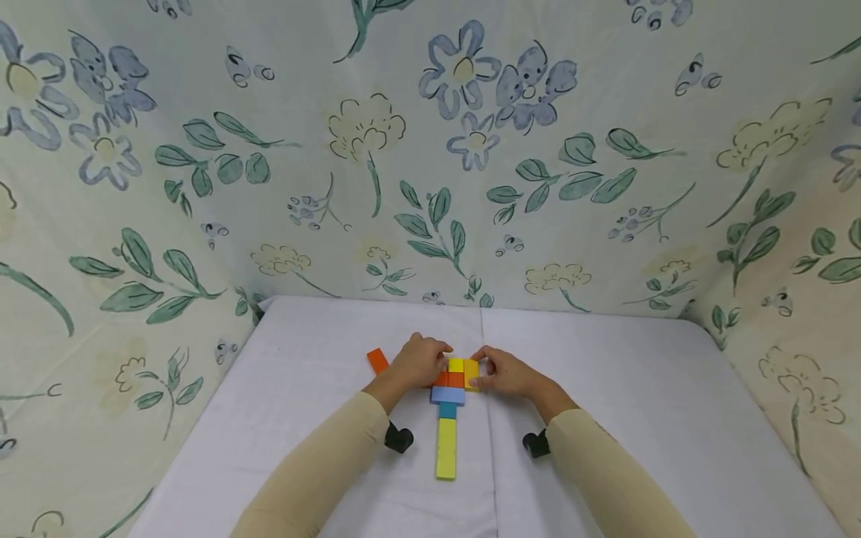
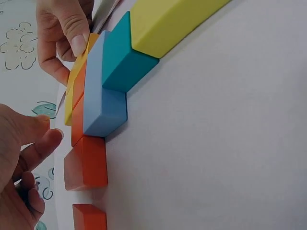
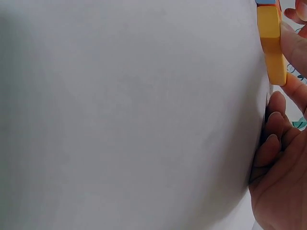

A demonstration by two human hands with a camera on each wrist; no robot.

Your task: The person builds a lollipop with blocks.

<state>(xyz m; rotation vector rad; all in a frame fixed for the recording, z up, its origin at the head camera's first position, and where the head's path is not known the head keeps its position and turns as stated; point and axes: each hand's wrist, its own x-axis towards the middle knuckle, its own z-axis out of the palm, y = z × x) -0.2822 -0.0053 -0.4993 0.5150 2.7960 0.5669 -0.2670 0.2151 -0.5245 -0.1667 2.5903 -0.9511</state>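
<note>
My right hand (image 1: 510,375) pinches an amber block (image 1: 472,371) between thumb and index finger, at the right side of a flat row of coloured blocks. Beside it sit a yellow block (image 1: 456,365) and an orange block (image 1: 456,380). Below these lie a light blue block (image 1: 448,395), a teal block (image 1: 447,410) and a long lime-yellow block (image 1: 446,448). Over the left side hovers my left hand (image 1: 418,362), its fingers loosely bent around nothing. In the left wrist view, its thumb and index finger are near another orange block (image 2: 86,165).
A separate orange block (image 1: 377,360) lies slanted left of my left hand. Black devices (image 1: 400,438) are at both wrists. The white cloth (image 1: 323,463) covers the table, with flower-patterned fabric (image 1: 403,246) behind and at the sides.
</note>
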